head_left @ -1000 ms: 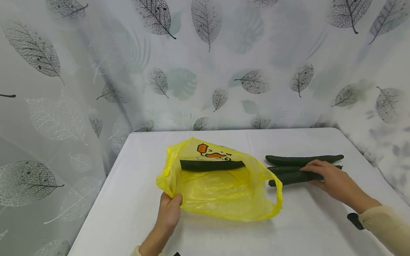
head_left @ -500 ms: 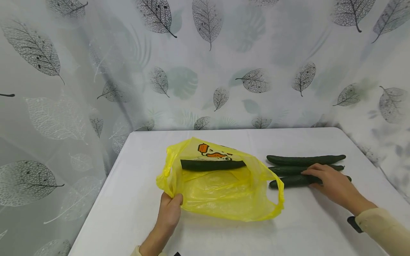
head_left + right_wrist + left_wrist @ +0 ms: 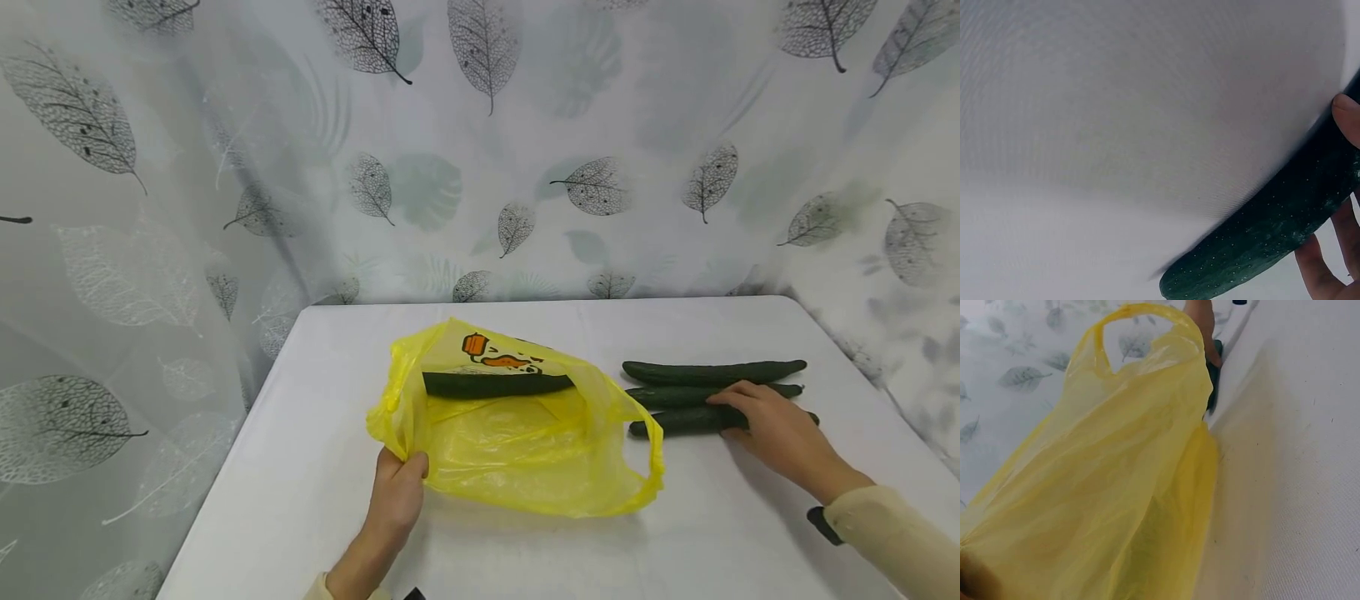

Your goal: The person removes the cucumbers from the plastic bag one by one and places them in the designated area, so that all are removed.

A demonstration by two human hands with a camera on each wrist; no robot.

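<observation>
I see one dark green cucumber (image 3: 495, 385) lying inside the gaping yellow bag (image 3: 510, 475), whose edge the left hand (image 3: 397, 493) grips. On the tabletop (image 3: 525, 562) right of it, the right hand (image 3: 776, 429) holds the front cucumber (image 3: 678, 422) of three, round-ended with pale specks.

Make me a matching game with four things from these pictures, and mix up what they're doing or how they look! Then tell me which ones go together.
Things
1. left grip
2. bag
3. right grip
4. curtain

Clues
A. printed with leaves
B. holding the front cucumber outside the bag
C. pinching the edge of the bag
D. yellow, with its mouth open

Right pairs: 1-C, 2-D, 3-B, 4-A
</observation>
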